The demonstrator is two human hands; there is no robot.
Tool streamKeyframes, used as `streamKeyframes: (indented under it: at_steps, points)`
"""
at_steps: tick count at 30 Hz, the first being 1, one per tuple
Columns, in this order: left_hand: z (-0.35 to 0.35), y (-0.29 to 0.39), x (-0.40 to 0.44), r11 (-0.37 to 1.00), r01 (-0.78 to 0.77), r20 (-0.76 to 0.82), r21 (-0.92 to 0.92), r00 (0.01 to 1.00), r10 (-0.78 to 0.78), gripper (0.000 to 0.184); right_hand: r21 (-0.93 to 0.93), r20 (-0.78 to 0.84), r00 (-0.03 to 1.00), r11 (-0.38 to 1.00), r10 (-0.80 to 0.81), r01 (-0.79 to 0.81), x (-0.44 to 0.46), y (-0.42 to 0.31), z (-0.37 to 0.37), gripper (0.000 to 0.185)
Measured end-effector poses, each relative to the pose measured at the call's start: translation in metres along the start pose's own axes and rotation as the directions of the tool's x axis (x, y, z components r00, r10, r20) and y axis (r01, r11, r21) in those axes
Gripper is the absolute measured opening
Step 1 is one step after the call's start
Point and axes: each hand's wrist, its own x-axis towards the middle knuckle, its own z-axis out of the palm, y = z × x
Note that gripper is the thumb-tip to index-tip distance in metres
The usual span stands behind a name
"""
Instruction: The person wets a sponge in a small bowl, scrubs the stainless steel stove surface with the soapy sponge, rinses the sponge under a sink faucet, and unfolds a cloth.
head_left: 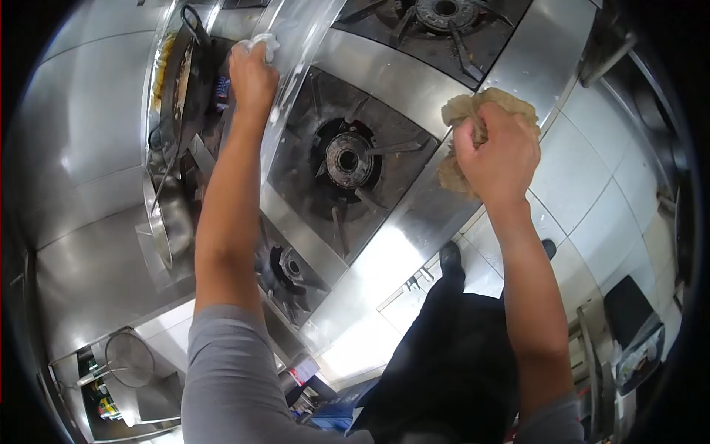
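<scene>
**Right hand (pixel 504 152) grips a brown cloth (pixel 514 100) at the edge of a steel stove (pixel 399 70)**

The brown cloth lies bunched on the stove's front steel border, just beside the corner of the middle burner (pixel 347 155), with its crumpled folds spreading out on both sides of the right hand. The thumb and fingers of that hand are curled in and gathered around a fold of it.

The left hand (pixel 254 80) reaches to the back of the stove, where its fingers close around a crumpled white wad (pixel 267 46); whether this is cloth or paper is hard to tell at this angle. The wad sits by a shiny raised steel strip (pixel 296 52) that runs behind the burners.

The middle burner, with its round head and dark grate bars, lies between the two arms. A second burner (pixel 445 10) shows at the top, and a smaller one (pixel 292 268) lies lower down, near the left elbow.

Left of the left forearm, a dark wok (pixel 198 89) stands tilted on its side, with a shiny metal pan (pixel 174 216) below it. A round strainer (pixel 130 358) rests at the lower left. Pale floor tiles (pixel 584 174) extend beyond the front border.
</scene>
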Motion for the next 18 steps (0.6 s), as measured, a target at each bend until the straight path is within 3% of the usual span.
streamKeyframes:
  at_steps: [3,5,8,10,11,12,15,17,18]
  points:
    - [-0.032,-0.011,-0.083,0.993,0.045,-0.078,-0.108,0.995,-0.054,0.054,0.047,-0.016,1.000,0.999,0.018,-0.017,0.001,0.003,0.000,0.013]
    - [-0.048,-0.033,-0.138,0.971,0.113,0.013,-0.212,0.994,-0.113,0.058,0.028,-0.015,1.000,1.000,0.001,0.000,0.002,0.004,0.000,0.013]
    - [-0.041,-0.021,-0.098,0.985,0.127,0.009,-0.120,0.992,-0.127,0.057,-0.004,0.010,1.000,1.000,-0.014,0.014,0.001,0.004,-0.002,0.013]
    - [-0.010,-0.020,-0.037,0.999,0.012,-0.053,-0.052,0.998,-0.015,0.043,-0.022,0.024,1.000,1.000,-0.014,0.015,0.003,0.002,0.000,0.013]
    - [-0.007,-0.011,-0.010,0.996,0.005,-0.010,-0.086,1.000,-0.006,0.042,-0.027,0.020,1.000,1.000,0.002,-0.001,0.003,0.000,-0.002,0.013]
    - [-0.003,-0.003,0.002,0.996,0.065,0.007,-0.054,0.998,-0.065,0.044,-0.032,0.012,1.000,0.999,0.017,-0.016,0.001,-0.002,-0.001,0.013]
    - [-0.020,-0.025,-0.074,0.998,-0.043,-0.122,-0.039,0.992,0.038,0.042,-0.009,0.033,0.999,1.000,0.025,-0.025,0.001,0.000,0.000,0.014]
    - [-0.036,-0.049,-0.152,0.877,0.240,0.033,-0.416,0.968,-0.249,0.041,-0.013,0.020,1.000,1.000,0.018,-0.017,0.002,-0.001,0.000,0.013]
    - [-0.044,-0.056,-0.149,0.878,0.227,0.027,-0.421,0.971,-0.237,0.041,-0.024,0.012,1.000,1.000,0.010,-0.010,0.003,0.001,0.000,0.013]
